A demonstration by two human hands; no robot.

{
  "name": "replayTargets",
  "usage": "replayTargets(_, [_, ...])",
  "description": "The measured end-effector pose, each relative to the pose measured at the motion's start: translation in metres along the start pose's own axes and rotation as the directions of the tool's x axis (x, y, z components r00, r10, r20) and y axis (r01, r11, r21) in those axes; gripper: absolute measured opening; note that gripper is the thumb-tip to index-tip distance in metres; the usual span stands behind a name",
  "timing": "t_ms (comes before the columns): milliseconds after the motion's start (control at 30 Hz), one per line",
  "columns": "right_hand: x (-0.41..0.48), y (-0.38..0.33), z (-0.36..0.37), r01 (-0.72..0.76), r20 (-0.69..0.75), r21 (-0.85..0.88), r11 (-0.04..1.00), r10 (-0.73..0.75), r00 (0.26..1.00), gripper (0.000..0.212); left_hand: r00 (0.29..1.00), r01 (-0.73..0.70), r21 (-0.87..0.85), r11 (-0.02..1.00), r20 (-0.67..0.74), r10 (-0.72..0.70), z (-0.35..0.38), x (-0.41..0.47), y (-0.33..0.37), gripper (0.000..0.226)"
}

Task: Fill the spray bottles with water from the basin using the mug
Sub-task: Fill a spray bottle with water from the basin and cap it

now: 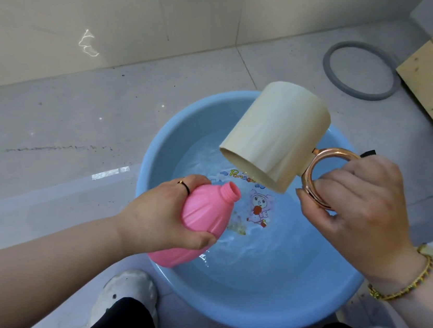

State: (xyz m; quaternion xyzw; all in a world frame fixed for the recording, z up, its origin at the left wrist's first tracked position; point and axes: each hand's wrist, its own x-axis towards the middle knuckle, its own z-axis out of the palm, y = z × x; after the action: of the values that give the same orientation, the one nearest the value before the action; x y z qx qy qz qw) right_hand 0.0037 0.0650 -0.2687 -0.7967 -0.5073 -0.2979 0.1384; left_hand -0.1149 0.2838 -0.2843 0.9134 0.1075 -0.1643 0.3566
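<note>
The right hand (pixel 357 209) is closed around the copper ring handle of the cream mug (pixel 275 137), tipped steeply with its mouth facing down and left. The left hand (pixel 159 217) is clamped on the pink spray bottle (pixel 203 220), capless and tilted, neck just beside the mug's rim. Both are held over the blue basin (pixel 255 309), which holds water. A grey ring (pixel 362 71) lies on the floor beyond.

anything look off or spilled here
No spill shows. One oddity: the cream mug in the right hand is tipped steeply, yet its mouth sits beside the pink bottle's neck, not over it.
</note>
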Motion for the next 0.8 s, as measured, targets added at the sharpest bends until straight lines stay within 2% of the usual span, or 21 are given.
replayTargets(200, [-0.014,0.005,0.013,-0.075,0.129,-0.054,0.996,0.081,0.988,0.037,1.000,-0.011,-0.006,1.000,-0.009,0.011,0.001,0.001,-0.002,0.083])
replayTargets(367, [-0.036,0.006,0.029,-0.174,0.285,-0.103,0.979,0.196,0.938,0.036,1.000,-0.019,-0.014,1.000,-0.005,0.019,0.001,0.001,-0.003,0.079])
replayTargets(433, [-0.043,0.004,0.034,-0.179,0.376,-0.121,0.976,0.212,0.902,0.035,1.000,-0.026,-0.025,0.999,-0.003,0.026,0.001,0.001,-0.004,0.076])
replayTargets(533, [-0.053,0.003,0.037,-0.231,0.535,-0.149,0.961,0.275,0.799,0.041,1.000,-0.023,-0.025,0.999,0.000,0.023,0.001,0.001,-0.004,0.071])
replayTargets(733, [-0.062,0.007,0.042,-0.262,0.695,-0.168,0.950,0.303,0.652,0.050,1.000,-0.023,-0.020,1.000,0.003,0.024,0.002,0.001,-0.004,0.072])
replayTargets(767, [-0.062,0.007,0.043,-0.243,0.700,-0.163,0.956,0.286,0.654,0.047,1.000,-0.025,-0.020,0.999,0.005,0.025,0.002,0.001,-0.004,0.073])
replayTargets(800, [-0.060,0.007,0.042,-0.250,0.713,-0.176,0.952,0.298,0.634,0.035,1.000,-0.027,-0.023,0.999,0.008,0.027,0.002,0.001,-0.004,0.073])
